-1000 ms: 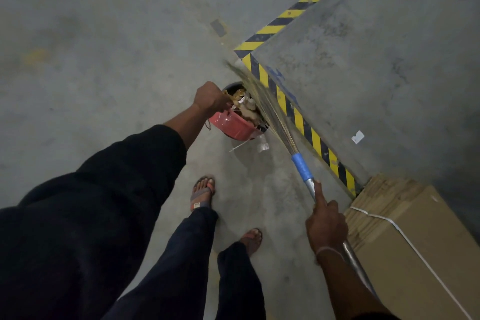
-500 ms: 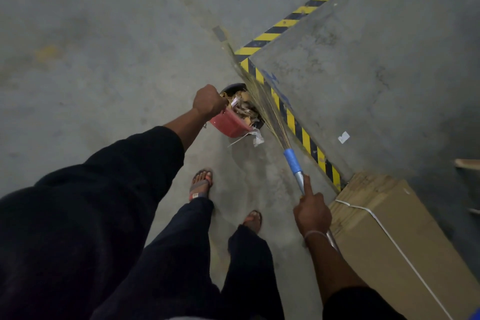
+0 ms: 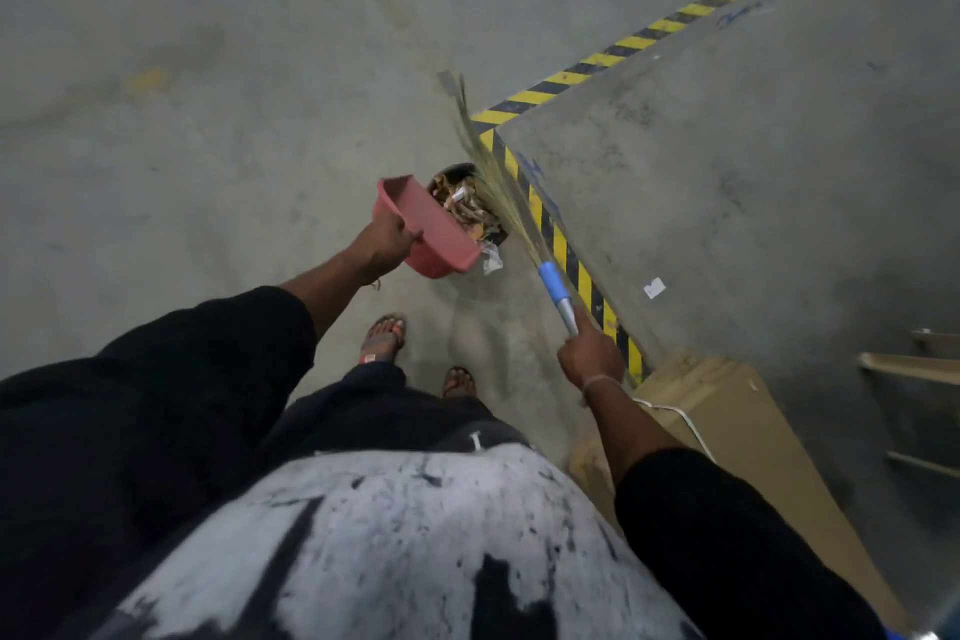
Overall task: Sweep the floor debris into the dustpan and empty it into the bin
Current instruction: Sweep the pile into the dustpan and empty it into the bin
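The bin point(image 3: 460, 174) is a small dark round container on the bare concrete floor point(image 3: 208, 120), heaped to the rim with brown and pale scraps of debris point(image 3: 467, 211). It stands just beside the corner of the striped tape point(image 3: 566, 255), a yellow-and-black line that runs along two edges meeting at a right angle next to the bin. On the far side of the bin from the tape, the floor is wide, smooth, mottled grey concrete.

The left hand point(image 3: 384, 239) grips the red plastic dustpan point(image 3: 431, 231) at its near edge, fingers curled round it. The dustpan is a shallow trough with a raised rim, tilted, its long lip touching or just over the near side of the bin. A crumpled clear wrapper point(image 3: 491, 259) lies on the floor against the bin's base.

The right hand point(image 3: 589, 353) is closed round the metal pole of the broom point(image 3: 558, 296), below its blue sleeve. The thin straw bristles point(image 3: 488, 172) fan out across the bin's tape-side edge and past it.

A cardboard box point(image 3: 753, 431) bound with a white strap sits on the tape's line, well on the near side of the bin. A small white scrap point(image 3: 654, 287) lies on the floor beyond the tape.
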